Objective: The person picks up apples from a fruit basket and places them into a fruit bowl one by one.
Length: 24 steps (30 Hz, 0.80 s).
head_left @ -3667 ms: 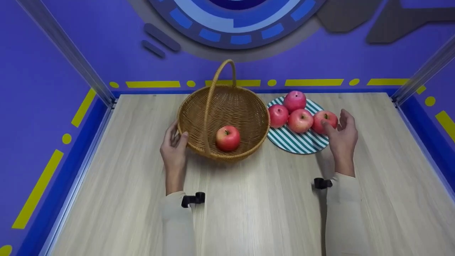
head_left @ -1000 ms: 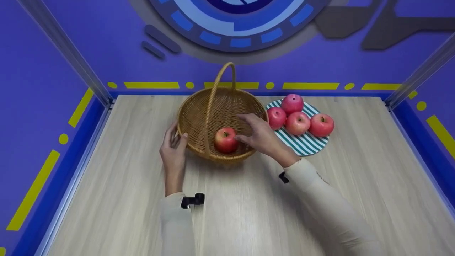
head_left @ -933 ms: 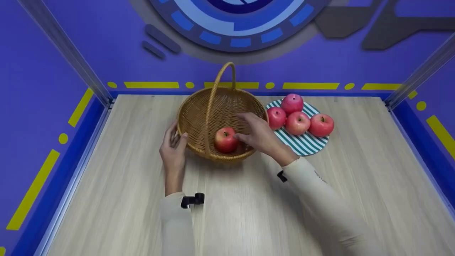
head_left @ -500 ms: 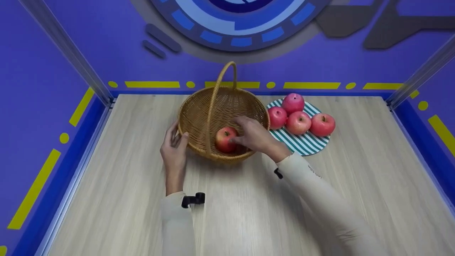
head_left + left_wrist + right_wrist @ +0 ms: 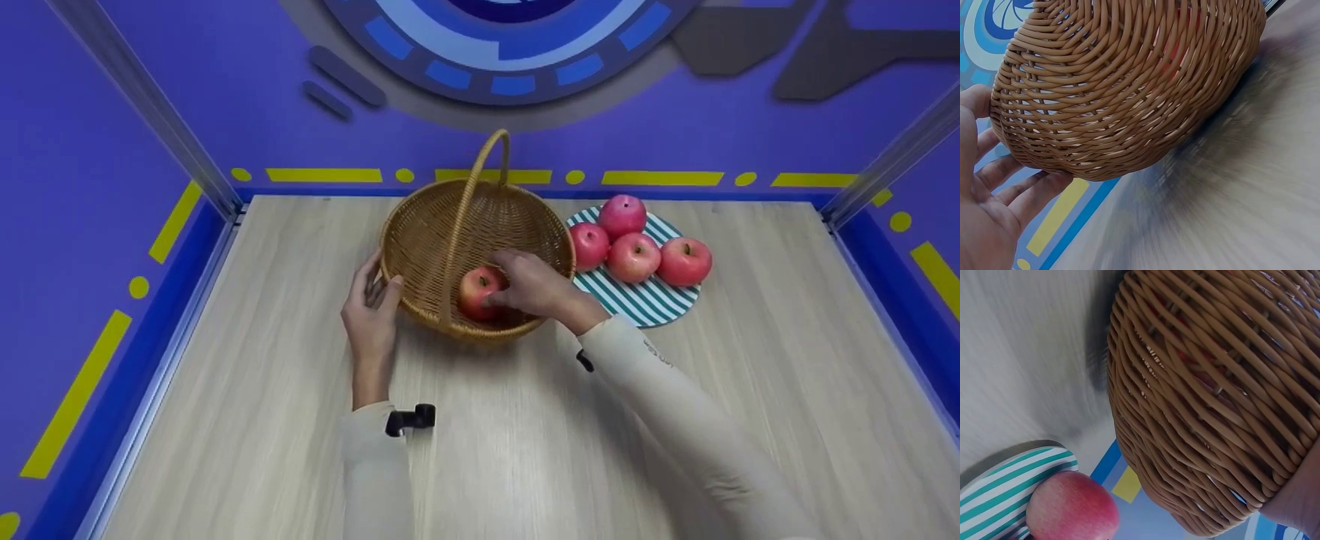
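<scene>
A brown wicker basket (image 5: 424,232) with a tall arched handle stands on the table, a single red-yellow apple (image 5: 474,292) inside near its front. At its left rim my left hand (image 5: 373,319) holds on, thumb at the edge; the left wrist view shows the fingers (image 5: 1039,194) against the outer weave. My right hand (image 5: 541,286) reaches over the right rim and grips that apple, thumb in front and fingers behind. From the right wrist camera, the basket wall (image 5: 1219,394) hides most of this hand, and red shows through the weave.
Right of the basket lies a round plate (image 5: 637,306) with green and white stripes. Several red apples (image 5: 634,257) sit on it, the leftmost close to the basket's rim. Blue-purple panels (image 5: 255,97) wall in the table (image 5: 495,435) at the back and sides.
My right hand has left the rightmost apple on the plate, moved left into the basket and closed round the apple there. The basket has shifted slightly right. My left hand stays at its rim.
</scene>
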Each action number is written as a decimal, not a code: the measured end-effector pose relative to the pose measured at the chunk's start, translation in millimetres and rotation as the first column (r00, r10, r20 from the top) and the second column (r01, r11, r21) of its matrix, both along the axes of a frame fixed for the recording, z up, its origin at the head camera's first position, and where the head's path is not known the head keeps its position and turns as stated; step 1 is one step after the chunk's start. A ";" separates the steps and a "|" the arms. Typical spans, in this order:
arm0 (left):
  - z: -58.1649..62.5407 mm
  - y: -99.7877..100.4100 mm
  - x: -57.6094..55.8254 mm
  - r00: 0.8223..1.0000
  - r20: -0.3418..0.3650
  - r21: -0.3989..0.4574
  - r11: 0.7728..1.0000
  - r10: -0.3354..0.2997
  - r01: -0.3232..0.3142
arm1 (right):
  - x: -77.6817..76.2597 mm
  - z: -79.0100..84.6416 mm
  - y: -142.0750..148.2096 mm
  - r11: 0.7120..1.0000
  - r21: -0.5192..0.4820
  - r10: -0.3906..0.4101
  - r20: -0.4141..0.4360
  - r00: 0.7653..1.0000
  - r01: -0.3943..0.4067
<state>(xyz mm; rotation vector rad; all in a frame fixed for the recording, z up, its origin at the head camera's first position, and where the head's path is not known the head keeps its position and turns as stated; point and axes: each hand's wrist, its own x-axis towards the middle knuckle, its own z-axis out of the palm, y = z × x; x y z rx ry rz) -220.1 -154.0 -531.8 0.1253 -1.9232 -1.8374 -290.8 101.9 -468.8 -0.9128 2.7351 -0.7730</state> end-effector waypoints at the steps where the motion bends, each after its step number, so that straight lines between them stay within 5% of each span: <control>1: 0.0 0.1 -0.1 1.000 -0.007 -0.003 1.000 -0.002 0.002 | -0.5 -0.4 0.2 1.000 -0.002 -0.002 0.002 1.000 0.002; 24: 3.8 1.8 -2.0 1.000 -0.023 0.008 1.000 -0.008 0.008 | -2.0 -7.7 -0.1 1.000 0.020 0.016 0.083 0.996 -0.018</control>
